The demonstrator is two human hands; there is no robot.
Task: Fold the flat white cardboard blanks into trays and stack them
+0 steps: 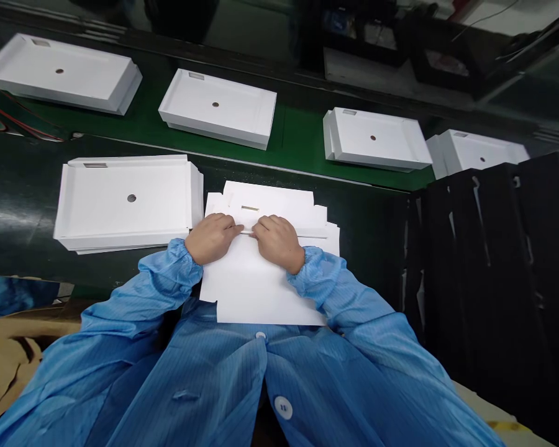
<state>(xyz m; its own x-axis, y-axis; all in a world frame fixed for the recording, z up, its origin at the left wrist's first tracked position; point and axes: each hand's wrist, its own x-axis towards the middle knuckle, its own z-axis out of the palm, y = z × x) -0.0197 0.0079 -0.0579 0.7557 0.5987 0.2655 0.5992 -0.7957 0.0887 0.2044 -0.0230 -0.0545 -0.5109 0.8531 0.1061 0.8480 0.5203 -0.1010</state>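
A flat white cardboard sheet (pixel 256 285) with notched edges and a small slot lies in front of me, its near end against my blue coat. My left hand (pixel 214 237) grips a raised fold across the sheet, fingers curled and thumb pointing inward. Close beside it, my right hand (pixel 278 242) pinches the same fold, just right of the slot. The fingertips of both hands are partly hidden. To the left of my left hand stands a stack of folded white trays (pixel 125 214), the top one with a round hole and a rectangular cutout.
Beyond the dark worktable (pixel 363 230) runs a green conveyor belt (pixel 302 133). White trays (pixel 217 118) stand on it in several piles. Tall black panels (pixel 475 248) stand along the right side. Brown cardboard (pixel 23 354) shows at the lower left.
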